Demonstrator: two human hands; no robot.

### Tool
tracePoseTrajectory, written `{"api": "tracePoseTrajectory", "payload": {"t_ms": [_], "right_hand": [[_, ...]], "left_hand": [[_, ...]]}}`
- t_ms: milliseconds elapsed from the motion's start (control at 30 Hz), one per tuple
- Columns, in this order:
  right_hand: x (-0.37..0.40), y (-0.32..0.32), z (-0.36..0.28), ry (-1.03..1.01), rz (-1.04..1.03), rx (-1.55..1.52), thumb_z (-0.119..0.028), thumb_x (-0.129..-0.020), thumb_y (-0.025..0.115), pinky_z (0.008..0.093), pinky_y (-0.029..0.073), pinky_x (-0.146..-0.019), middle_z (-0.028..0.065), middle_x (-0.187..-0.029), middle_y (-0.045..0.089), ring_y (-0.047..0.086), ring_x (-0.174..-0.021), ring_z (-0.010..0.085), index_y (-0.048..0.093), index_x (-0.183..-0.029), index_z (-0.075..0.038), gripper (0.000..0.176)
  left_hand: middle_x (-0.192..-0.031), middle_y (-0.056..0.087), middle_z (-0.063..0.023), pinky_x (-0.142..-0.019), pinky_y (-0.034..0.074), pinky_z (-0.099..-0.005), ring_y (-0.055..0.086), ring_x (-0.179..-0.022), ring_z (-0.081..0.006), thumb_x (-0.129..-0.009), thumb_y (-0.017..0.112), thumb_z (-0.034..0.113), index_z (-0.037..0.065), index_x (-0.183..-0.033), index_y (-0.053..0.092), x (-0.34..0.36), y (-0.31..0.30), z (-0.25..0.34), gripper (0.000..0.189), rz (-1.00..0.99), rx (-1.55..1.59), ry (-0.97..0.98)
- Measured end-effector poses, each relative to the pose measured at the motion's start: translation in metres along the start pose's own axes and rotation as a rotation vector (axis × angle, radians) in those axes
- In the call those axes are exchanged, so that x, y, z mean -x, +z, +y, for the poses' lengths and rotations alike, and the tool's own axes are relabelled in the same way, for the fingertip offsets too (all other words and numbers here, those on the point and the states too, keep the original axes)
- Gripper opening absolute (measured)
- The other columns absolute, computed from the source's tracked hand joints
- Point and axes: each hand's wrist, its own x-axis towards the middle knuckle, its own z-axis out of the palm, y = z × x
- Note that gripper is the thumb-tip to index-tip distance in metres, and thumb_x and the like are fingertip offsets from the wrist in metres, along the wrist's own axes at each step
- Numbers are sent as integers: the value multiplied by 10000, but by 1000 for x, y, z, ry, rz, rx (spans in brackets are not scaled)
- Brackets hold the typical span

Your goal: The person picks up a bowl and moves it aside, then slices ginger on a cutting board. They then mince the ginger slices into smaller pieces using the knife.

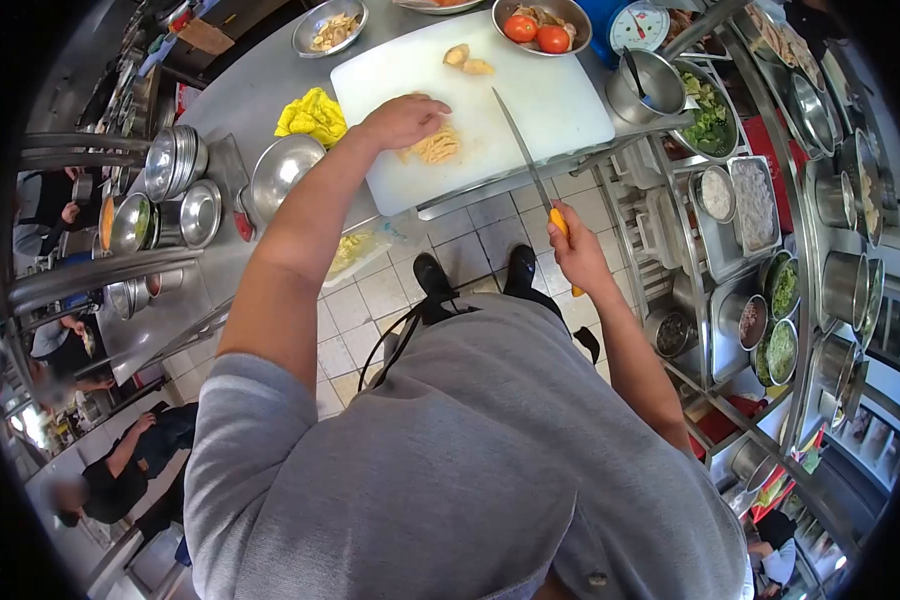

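My left hand [402, 120] rests on the white cutting board [530, 80], fingers curled over a pile of pale sliced food [435, 147]. My right hand [576, 252] grips the orange handle of a long knife [523, 150], held off the board's near edge with the blade pointing across the board. Two uncut pale pieces [467, 60] lie at the board's far side.
A yellow cloth [313, 114] lies left of the board. Steel bowls [280, 172] sit along the counter; one [542, 22] holds tomatoes. A scale [638, 24], pot [648, 85] and trays of greens [711, 118] stand right. Other people work at lower left.
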Motion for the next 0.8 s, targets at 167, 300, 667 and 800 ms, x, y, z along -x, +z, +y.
{"api": "tracePoseTrajectory", "payload": {"t_ms": [167,300,667,800], "right_hand": [[5,-6,-4,48,-40,11,-201,-1003,557,475,518,-863,291,-1085,662,625,-1044,483,466,-1395,-103,415],[7,-16,3,-5,-77,-13,-198,-1003,557,480,516,-865,292,-1087,661,623,-1048,485,457,-1401,-99,422],[-16,-56,20,-162,-205,125,-155,-998,561,366,492,-678,175,-821,617,605,-691,259,492,-1374,-87,388],[-16,-55,31,-230,-175,80,-150,-1000,560,332,482,-653,126,-798,605,579,-676,203,491,-1387,-91,398]], "left_hand": [[-1319,589,-174,-1056,440,-407,555,-1213,-347,-943,616,386,84,-1396,536,28,12,24,550,43,291,-281],[-1376,525,-199,-1077,410,-432,487,-1268,-374,-856,707,489,64,-1464,442,42,52,36,787,366,-60,-157],[-1286,553,-162,-1032,427,-420,507,-1209,-333,-892,718,340,70,-1355,553,41,85,61,560,687,-9,-394],[-1227,610,-175,-945,498,-410,617,-1052,-323,-914,685,312,79,-1247,621,77,67,31,411,871,318,-490]]}}
